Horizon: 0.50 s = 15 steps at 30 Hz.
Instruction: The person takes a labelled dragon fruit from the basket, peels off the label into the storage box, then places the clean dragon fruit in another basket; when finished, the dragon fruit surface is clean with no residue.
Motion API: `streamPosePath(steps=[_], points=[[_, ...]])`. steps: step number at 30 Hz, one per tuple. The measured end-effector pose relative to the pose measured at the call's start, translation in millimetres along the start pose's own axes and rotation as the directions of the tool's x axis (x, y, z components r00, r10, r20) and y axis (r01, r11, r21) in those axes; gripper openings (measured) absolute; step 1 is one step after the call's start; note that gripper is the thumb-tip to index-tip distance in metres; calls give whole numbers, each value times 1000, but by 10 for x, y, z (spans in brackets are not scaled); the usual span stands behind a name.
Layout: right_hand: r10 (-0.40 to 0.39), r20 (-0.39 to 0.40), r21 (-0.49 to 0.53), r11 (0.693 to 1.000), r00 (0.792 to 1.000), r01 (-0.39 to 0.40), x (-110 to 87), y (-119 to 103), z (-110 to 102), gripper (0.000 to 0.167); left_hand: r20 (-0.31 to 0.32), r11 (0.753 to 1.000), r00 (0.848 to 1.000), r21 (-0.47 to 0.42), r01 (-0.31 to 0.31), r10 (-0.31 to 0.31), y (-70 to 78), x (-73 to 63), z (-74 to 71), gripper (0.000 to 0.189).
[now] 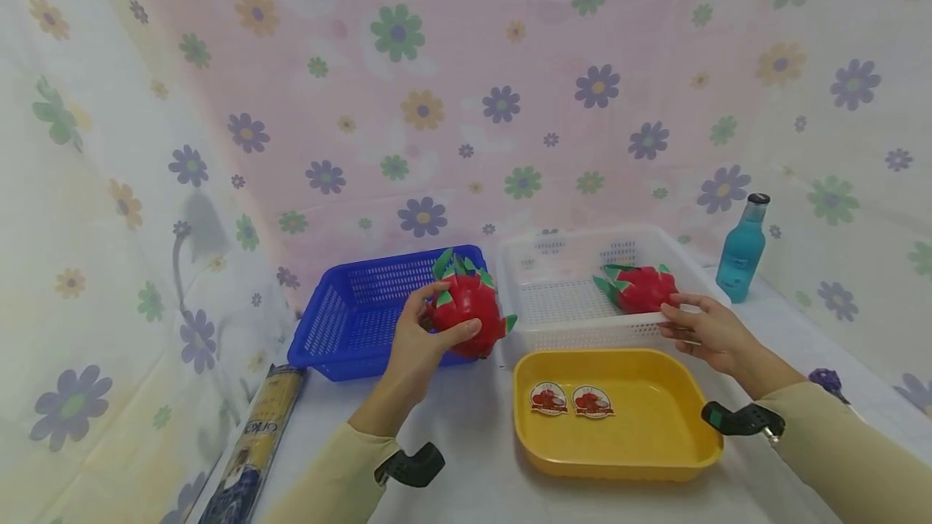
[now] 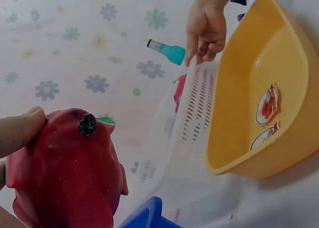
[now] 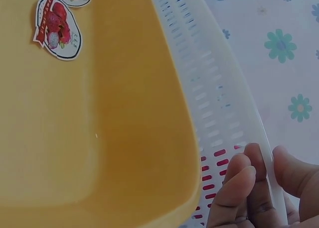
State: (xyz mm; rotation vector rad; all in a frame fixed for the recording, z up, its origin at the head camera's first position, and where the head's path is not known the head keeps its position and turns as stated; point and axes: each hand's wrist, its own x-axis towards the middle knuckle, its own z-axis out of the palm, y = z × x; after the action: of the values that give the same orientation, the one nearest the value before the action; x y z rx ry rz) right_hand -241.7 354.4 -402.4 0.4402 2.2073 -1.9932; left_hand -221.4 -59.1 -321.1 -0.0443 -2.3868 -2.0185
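My left hand (image 1: 417,342) grips a red dragon fruit (image 1: 468,302) with green-tipped scales, in front of the right end of the blue basket (image 1: 342,365). In the left wrist view, the dark stub on the fruit (image 2: 55,163) faces the camera. At the right, my right hand (image 1: 717,335) pinches the front rim of the white basket (image 1: 561,338), thumb inside and fingers outside. Just behind that rim, a second dragon fruit (image 1: 644,291) lies in the white basket. Two round stickers with dragon fruit pictures, one left (image 1: 548,399) and one right (image 1: 593,402), lie in the yellow tray (image 1: 648,439).
A bottle of blue drink (image 1: 740,255) stands right of the white basket. Along the left lies a long yellow and blue packet (image 1: 258,439). Beyond my right forearm is a small purple thing (image 1: 826,381). A flowered cloth (image 1: 466,63) hangs behind everything.
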Motion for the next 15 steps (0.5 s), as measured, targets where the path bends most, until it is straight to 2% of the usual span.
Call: streamPosePath(steps=[8, 15], points=[[7, -2, 37, 999, 1000, -7, -28, -17, 9, 83, 9, 1000, 1000, 12, -20, 20, 35, 146, 154, 67], [-4, 7, 27, 1000, 1000, 3, -39, -31, 5, 81, 4, 1000, 1000, -3, -23, 23, 74, 305, 296, 67]])
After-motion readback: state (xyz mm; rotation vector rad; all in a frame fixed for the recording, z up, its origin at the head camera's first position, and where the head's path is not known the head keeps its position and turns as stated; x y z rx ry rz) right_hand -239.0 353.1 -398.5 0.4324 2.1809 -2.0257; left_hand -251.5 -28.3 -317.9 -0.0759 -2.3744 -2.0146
